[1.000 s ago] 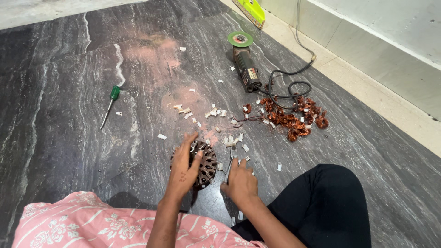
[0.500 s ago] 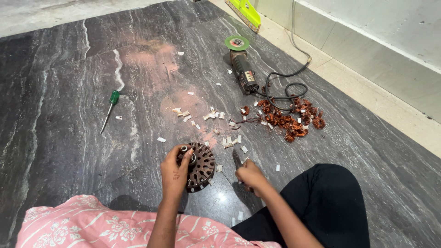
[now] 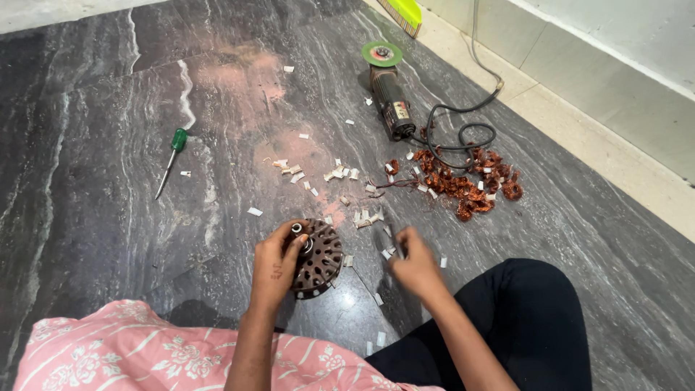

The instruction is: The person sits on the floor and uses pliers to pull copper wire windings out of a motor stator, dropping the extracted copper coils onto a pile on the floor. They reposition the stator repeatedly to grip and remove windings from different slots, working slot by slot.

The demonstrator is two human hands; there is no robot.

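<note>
I see one label only, a small pale rectangular sticker (image 3: 400, 110) with red marks. It sits on the dark grinder body (image 3: 391, 98) lying on the floor.

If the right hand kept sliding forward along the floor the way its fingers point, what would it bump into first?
Probably the small white paper scraps just ahead of the right hand. Beyond them lies the heap of reddish copper wire, though the hand is blurred, so its exact heading is uncertain.

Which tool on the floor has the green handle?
The screwdriver, lying alone at far left. The angle grinder has a green disc but a dark body.
</note>
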